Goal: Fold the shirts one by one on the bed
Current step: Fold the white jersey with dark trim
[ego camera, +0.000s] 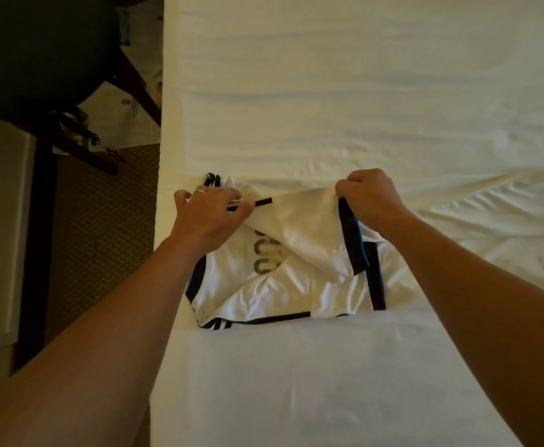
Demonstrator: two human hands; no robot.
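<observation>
Head view, and I start at my fingers: those of my left hand (210, 214) are curled down onto the far edge of the white shirt (264, 295), pinching the cloth where a thin dark stripe (264, 201) runs out from under them toward three o'clock. A ring (201, 189) shows on one finger of that hand. My right hand (369, 198) is clenched round the same raised edge, its fingers tucked over a dark-trimmed band (353, 240) that hangs down from the grip toward six o'clock. Between my two hands the fabric is lifted into a loose fold, draped over the lower part of the garment.

Below the fold, the shirt lies flat on the bed (361, 91), partly folded already, with dark trim along its left, right and near edges. Faded gold lettering (265, 256) shows upside down just under my left hand; I cannot read it. The shirt sits near the bed's left edge, at roughly the centre of my view.

Both my bare forearms reach in from seven and five o'clock. At ten o'clock, off the bed, a dark chair (38, 59) stands on patterned carpet (102, 221).
</observation>
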